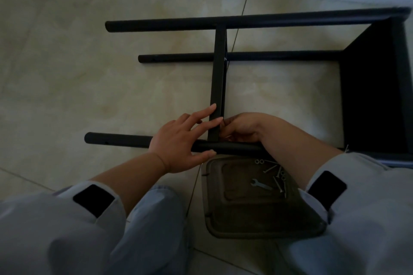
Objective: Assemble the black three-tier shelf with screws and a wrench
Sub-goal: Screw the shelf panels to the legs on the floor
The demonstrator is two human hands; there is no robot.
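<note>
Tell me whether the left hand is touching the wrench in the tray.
Apart. The head view shows the left hand resting on the shelf's near pole, while the wrench lies untouched in the tray.

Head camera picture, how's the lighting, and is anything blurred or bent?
Head view: dim, underexposed; the black shelf frame loses detail, its panel almost pure black. Wide-angle bending curves the wall base. The wrench and screws in the tray remain legible.

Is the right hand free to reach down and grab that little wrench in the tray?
Probably yes, though not at once. The wrench lies uncovered in the tray, just under the right forearm, with loose screws beside it. But the right hand is busy at the shelf panel, fingers curled there.
</note>
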